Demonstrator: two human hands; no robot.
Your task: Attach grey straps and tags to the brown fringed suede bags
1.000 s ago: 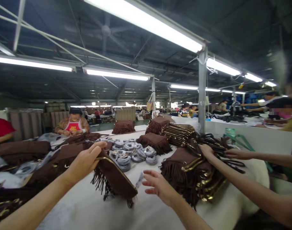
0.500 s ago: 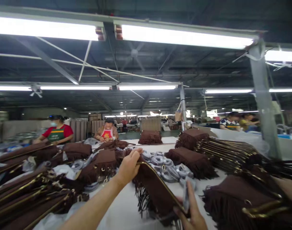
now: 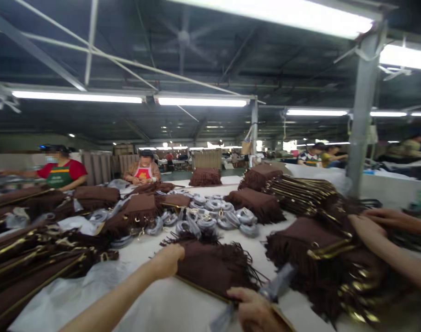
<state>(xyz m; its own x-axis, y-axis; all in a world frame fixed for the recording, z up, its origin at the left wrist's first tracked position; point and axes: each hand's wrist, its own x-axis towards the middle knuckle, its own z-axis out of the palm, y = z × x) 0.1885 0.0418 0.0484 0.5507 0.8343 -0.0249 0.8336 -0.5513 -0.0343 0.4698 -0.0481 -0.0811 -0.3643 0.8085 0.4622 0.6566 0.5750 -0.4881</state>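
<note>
A dark brown fringed bag [image 3: 215, 267] with a gold zip edge lies flat on the white table before me. My left hand [image 3: 169, 262] is closed on its left corner, fingers curled over the edge. At the near right corner my right hand [image 3: 254, 309] is closed around a grey plastic-wrapped bundle [image 3: 277, 281], blurred by motion. Its fingertips meet the bag's zip edge. Just beyond the bag lie several grey plastic-wrapped coils [image 3: 205, 221], some with gold clasps.
Stacked brown fringed bags [image 3: 307, 240] stand at the right, where another person's hands [image 3: 372, 226] reach in. More gold-zipped bags [image 3: 34, 272] cover the left side beside crumpled white plastic [image 3: 75, 295]. A metal post [image 3: 364, 110] rises at the right; co-workers sit across the table.
The bag has gone from raised and slanting, zip edge up, to lying flat with its zip edge toward me and fringe away. Both hands have come down with it. The view has tilted downward.
</note>
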